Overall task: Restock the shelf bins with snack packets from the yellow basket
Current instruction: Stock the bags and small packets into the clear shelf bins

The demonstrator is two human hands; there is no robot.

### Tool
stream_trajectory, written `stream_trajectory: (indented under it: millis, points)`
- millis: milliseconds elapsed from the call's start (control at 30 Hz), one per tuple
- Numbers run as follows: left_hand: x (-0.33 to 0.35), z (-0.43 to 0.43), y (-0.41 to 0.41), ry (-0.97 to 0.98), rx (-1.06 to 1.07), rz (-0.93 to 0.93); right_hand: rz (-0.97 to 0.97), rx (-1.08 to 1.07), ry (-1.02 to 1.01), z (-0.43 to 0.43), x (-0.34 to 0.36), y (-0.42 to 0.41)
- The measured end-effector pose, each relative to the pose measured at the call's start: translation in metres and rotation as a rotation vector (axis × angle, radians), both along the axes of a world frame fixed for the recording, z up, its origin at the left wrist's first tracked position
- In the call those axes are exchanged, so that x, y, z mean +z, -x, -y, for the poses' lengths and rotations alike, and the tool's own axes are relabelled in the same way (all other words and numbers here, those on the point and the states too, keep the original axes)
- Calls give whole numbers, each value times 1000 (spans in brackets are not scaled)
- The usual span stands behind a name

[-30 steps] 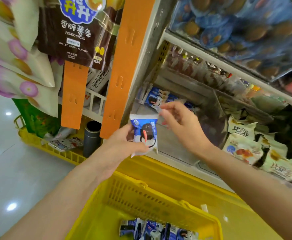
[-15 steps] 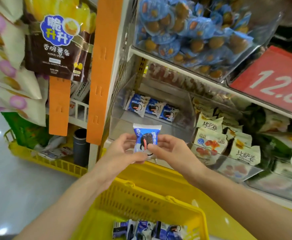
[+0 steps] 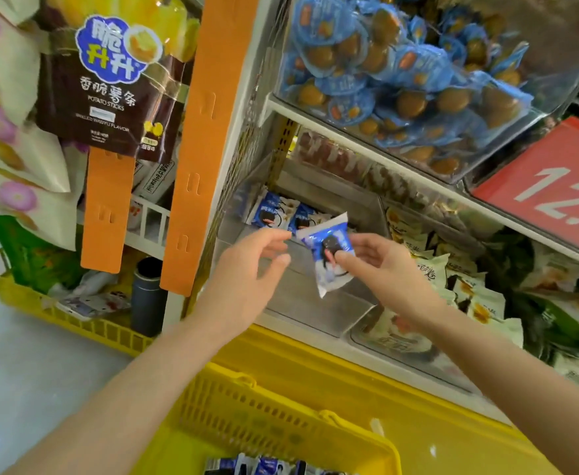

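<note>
Up and to the left of the left hand [image 3: 247,279] and its fingers [image 3: 276,237], we read on a brown bag [image 3: 109,90] a blue badge 脆升升, then 香脆薯条, "POTATO STICKS" and a blurred line ending "WAGYU FLAVOR". Up and right of the right hand [image 3: 384,269], a red sign [image 3: 552,186] shows white "12.", cut by the frame edge. The print on the packet [image 3: 322,234] in the right hand is too blurred for us to read.
</note>
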State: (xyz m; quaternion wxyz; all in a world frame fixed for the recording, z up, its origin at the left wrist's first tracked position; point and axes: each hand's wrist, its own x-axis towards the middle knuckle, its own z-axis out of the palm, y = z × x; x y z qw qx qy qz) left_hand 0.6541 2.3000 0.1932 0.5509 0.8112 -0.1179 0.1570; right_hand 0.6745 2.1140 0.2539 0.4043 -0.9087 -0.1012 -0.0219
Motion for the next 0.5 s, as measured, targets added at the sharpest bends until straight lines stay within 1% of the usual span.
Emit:
stream_trajectory:
  millis: [100, 167, 267, 333, 400, 500]
  points:
    - [-5, -10, -22, -260, 43, 95, 133, -168, 186, 3, -4, -49]
    - [-15, -11, -32, -392, 33, 113, 174, -189, 328, 4, -10, -82]
    - [-28, -7, -40, -601, 33, 201, 125, -176, 533, 3, -27, -126]
    - [-31, -11, -43, -633, 37, 272, 67, -185, 622, 2, -39, -149]
    - [-33, -16, -47, -637, 44, 336, 37, -159, 657, -2, -48, -166]
    - [-37, -23, -51, -643, 43, 346, 3, -91, 681, -11, -59, -182]
